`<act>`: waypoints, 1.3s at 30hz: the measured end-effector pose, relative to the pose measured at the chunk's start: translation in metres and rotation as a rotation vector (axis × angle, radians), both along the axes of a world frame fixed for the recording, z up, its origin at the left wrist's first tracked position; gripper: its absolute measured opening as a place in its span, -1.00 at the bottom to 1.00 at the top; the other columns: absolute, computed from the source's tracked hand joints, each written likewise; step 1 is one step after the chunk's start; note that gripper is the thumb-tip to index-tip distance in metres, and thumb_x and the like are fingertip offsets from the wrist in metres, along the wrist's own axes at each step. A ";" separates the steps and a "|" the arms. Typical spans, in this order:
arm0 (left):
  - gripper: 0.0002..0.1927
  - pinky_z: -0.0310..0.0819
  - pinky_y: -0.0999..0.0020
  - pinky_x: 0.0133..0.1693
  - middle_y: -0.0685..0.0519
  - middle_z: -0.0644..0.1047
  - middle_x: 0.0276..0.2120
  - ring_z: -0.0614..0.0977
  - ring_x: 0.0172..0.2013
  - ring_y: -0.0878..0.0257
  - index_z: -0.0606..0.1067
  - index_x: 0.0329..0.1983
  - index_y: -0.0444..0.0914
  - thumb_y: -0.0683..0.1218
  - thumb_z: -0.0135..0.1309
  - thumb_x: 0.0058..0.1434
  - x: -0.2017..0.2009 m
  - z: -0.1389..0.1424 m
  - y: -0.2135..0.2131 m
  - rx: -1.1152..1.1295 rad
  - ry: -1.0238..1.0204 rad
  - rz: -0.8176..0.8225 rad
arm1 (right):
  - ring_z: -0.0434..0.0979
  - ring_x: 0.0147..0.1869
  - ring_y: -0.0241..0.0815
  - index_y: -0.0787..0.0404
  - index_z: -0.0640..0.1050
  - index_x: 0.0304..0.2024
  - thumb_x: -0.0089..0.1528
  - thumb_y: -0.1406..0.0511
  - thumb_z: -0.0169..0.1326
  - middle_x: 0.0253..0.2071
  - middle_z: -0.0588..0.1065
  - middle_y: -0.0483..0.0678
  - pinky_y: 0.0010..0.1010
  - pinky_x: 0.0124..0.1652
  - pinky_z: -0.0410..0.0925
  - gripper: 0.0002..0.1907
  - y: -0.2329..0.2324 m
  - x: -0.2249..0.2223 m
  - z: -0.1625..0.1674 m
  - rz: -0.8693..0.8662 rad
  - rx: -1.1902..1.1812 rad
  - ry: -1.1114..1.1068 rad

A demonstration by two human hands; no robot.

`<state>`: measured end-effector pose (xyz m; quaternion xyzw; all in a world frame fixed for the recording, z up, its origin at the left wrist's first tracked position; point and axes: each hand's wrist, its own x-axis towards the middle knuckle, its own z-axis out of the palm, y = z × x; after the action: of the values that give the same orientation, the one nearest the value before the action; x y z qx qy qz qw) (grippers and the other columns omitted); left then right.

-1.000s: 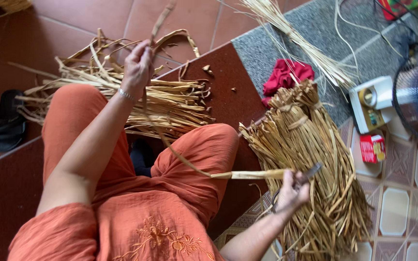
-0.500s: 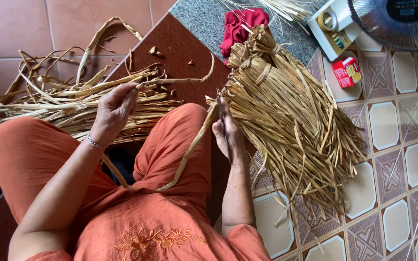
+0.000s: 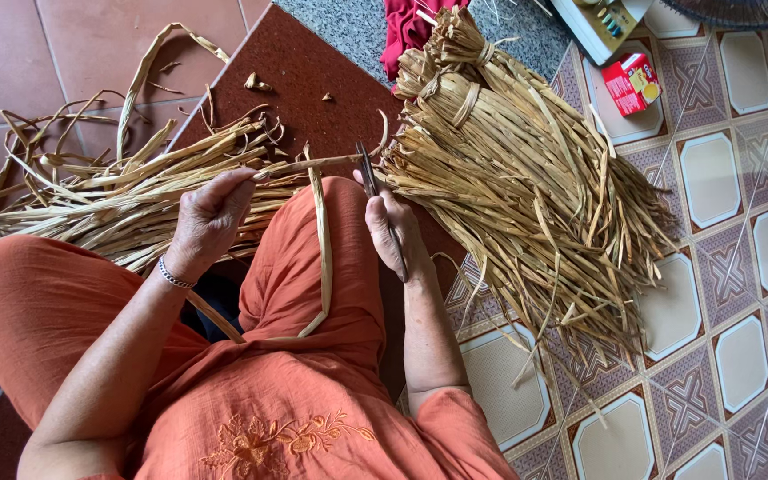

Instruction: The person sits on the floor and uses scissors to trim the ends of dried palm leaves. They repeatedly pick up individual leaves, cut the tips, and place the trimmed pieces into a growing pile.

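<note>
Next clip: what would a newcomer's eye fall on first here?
Most striking is the big tied bundle of dried straw strips fanned across the patterned tiles on the right, matched by a looser pile of strips on the red floor to the left. Between them, over the orange-clad lap, the left hand pinches one long strip while the right hand holds a thin dark blade against it.

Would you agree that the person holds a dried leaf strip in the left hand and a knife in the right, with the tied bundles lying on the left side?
Not quite: the head view shows the tied bundles on the right side, beside the right hand with the knife. The left hand does hold the strip.
</note>
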<state>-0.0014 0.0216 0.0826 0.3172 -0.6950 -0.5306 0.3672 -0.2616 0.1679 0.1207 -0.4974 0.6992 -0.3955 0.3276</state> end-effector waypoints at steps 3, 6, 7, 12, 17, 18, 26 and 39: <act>-0.82 0.35 0.61 -0.37 0.23 0.49 -0.42 0.43 -0.39 0.55 0.56 0.10 -0.30 -0.22 0.08 0.48 -0.002 0.002 0.000 -0.018 0.007 -0.012 | 0.22 -0.60 -0.51 0.29 0.51 0.21 0.45 -0.21 -0.36 -0.63 0.22 -0.28 -0.52 -0.55 0.14 -0.21 0.001 0.004 -0.007 -0.064 -0.077 -0.072; -0.79 0.24 0.59 -0.46 0.24 0.41 -0.49 0.35 -0.48 0.53 0.57 0.14 -0.26 -0.20 0.04 0.51 -0.005 0.008 0.000 0.121 0.041 -0.037 | 0.27 -0.60 -0.49 0.31 0.55 0.06 0.45 -0.17 -0.26 -0.60 0.30 -0.27 -0.52 -0.61 0.18 -0.29 -0.002 0.002 -0.019 -0.097 -0.172 -0.089; -0.80 0.21 0.59 -0.49 0.24 0.40 -0.50 0.35 -0.50 0.52 0.56 0.14 -0.26 -0.18 0.01 0.52 -0.007 0.010 0.000 0.166 0.088 -0.024 | 0.30 -0.63 -0.48 0.31 0.54 0.01 0.42 -0.18 -0.23 -0.58 0.35 -0.26 -0.53 -0.66 0.21 -0.29 -0.007 0.001 -0.025 -0.093 -0.214 -0.020; -0.79 0.05 0.55 -0.62 0.25 0.34 -0.56 0.26 -0.62 0.49 0.50 0.12 -0.21 -0.07 -0.11 0.59 -0.007 0.022 -0.001 0.384 0.278 0.063 | 0.44 -0.65 -0.39 0.30 0.50 -0.31 0.27 -0.17 0.12 -0.61 0.45 -0.15 -0.49 -0.69 0.35 -0.37 -0.011 0.026 -0.069 -0.043 -0.247 0.534; -0.81 0.08 0.52 -0.62 0.21 0.35 -0.57 0.28 -0.64 0.45 0.46 0.13 -0.19 -0.08 -0.15 0.63 0.018 0.007 -0.008 0.466 0.337 0.221 | 0.49 -0.63 -0.35 0.16 0.48 -0.41 0.37 0.12 0.17 -0.60 0.51 -0.15 -0.43 -0.60 0.39 -0.65 -0.018 0.043 -0.098 -0.036 -0.016 0.536; -0.83 0.12 0.48 -0.60 0.20 0.35 -0.55 0.29 -0.63 0.44 0.43 0.17 -0.21 -0.08 -0.15 0.68 0.027 0.000 -0.012 0.445 0.368 0.236 | 0.51 -0.58 -0.29 0.17 0.49 -0.41 0.32 0.14 0.20 -0.59 0.51 -0.12 -0.41 -0.54 0.39 -0.68 -0.018 0.041 -0.097 -0.079 -0.078 0.523; -0.19 0.47 0.11 0.13 -0.22 0.36 0.18 0.50 0.13 -0.05 0.02 0.42 -0.32 -0.06 0.29 0.34 0.077 -0.046 -0.067 -0.743 -0.667 0.559 | 0.41 -0.56 -0.44 0.22 0.63 -0.26 0.33 0.21 0.18 -0.52 0.54 -0.11 -0.57 -0.58 0.22 -0.79 -0.004 0.015 -0.032 -0.499 -0.175 -0.401; -0.87 0.51 0.18 -0.34 -0.03 0.52 -0.25 0.58 -0.38 0.06 0.54 -0.16 -0.24 -0.08 0.17 0.45 -0.050 0.054 -0.010 -0.659 -0.572 -0.300 | 0.36 -0.50 -0.43 0.22 0.51 -0.04 0.39 0.21 0.13 -0.32 0.60 -0.03 -0.59 -0.49 0.25 -0.78 -0.010 0.052 0.009 -0.353 -0.483 -0.803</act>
<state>-0.0515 0.0118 0.1362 0.2133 -0.9382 -0.2198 0.1611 -0.2099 0.1579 0.1300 -0.2413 0.4799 -0.7557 0.3746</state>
